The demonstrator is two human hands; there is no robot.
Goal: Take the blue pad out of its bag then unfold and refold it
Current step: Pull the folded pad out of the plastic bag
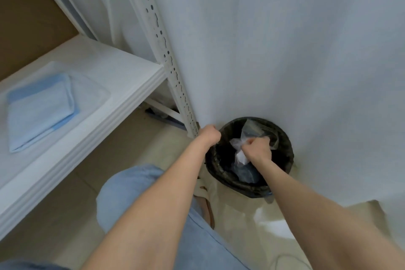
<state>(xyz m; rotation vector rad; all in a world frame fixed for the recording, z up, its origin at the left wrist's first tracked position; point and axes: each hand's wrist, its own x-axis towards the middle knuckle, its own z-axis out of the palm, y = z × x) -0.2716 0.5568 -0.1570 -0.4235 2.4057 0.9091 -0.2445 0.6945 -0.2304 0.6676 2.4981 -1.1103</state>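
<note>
White shelf (122,68): blue pad (40,109) folded flat; right hand (257,149) grips bag (238,144).

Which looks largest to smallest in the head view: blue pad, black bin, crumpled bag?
1. black bin and blue pad, too alike to rank; the pad on the shelf sits nearer the camera.
2. crumpled bag, gripped in the right hand, smallest.

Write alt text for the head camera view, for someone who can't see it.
The right hand holds a crumpled clear bag over a black bin; the left hand grips the white curtain. A folded blue pad lies on the shelf.
</note>
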